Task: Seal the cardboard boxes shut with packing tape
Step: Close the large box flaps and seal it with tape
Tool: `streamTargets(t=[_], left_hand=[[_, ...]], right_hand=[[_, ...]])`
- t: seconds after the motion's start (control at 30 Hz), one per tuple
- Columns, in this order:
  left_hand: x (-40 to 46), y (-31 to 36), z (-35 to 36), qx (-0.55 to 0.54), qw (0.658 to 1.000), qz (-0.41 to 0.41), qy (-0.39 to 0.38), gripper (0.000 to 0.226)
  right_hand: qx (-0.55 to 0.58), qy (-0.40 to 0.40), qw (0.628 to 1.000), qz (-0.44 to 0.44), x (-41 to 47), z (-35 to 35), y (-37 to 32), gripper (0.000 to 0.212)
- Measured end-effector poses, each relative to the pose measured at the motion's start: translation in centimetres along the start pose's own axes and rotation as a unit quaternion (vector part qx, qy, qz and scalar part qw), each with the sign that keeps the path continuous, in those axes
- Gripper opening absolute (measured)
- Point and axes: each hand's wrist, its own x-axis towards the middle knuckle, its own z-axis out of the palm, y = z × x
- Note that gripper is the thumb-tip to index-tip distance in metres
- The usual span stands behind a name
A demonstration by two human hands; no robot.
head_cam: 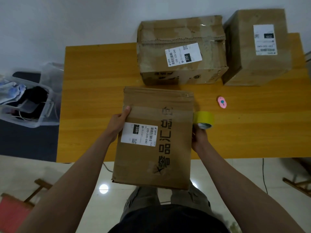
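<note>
A cardboard box with a white label and black print stands at the table's near edge, overhanging it toward me. A strip of tape crosses its top. My left hand grips the box's left edge, thumb lying on the top. My right hand is at the box's right side and holds a yellow-green tape roll, fingers inside its core. Two more cardboard boxes stand farther back: a worn one in the middle and a tall one at the right.
A pink box cutter lies on the yellow wooden table right of the near box. A clear plastic bin with clutter sits on the floor at the left. Wooden frames stand on the floor at both lower sides.
</note>
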Motion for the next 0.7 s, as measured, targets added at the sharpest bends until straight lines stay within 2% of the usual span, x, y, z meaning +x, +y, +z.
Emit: streamTargets(t=[0.17,0.3,0.43,0.53,0.6,0.7], left_hand=[[0.0,-0.1,0.1,0.000,1.000,-0.002,0.013,0.062],[0.1,-0.2,0.0,0.000,1.000,0.004,0.016,0.062],[0.2,-0.2,-0.2,0.000,1.000,0.008,0.009,0.063],[0.3,-0.4,-1.1,-0.023,1.000,-0.010,0.006,0.062],[0.8,-0.7,-1.6,-0.046,0.999,-0.029,-0.002,0.062],[1.6,-0.6,-1.2,-0.090,0.994,-0.038,-0.048,0.062]], right_hand=[[0.018,0.017,0.999,-0.035,-1.2,0.8,0.0,0.021],[-0.004,0.024,0.998,-0.050,-1.4,0.9,0.2,0.035],[-0.017,-0.014,0.999,-0.046,-1.5,0.7,0.1,0.042],[-0.029,-0.050,0.997,-0.056,-3.4,1.4,-1.0,0.036],[-0.044,-0.068,0.992,-0.096,-5.3,2.0,-2.7,0.026],[-0.099,-0.062,0.972,-0.202,-8.4,2.8,-6.4,0.015]])
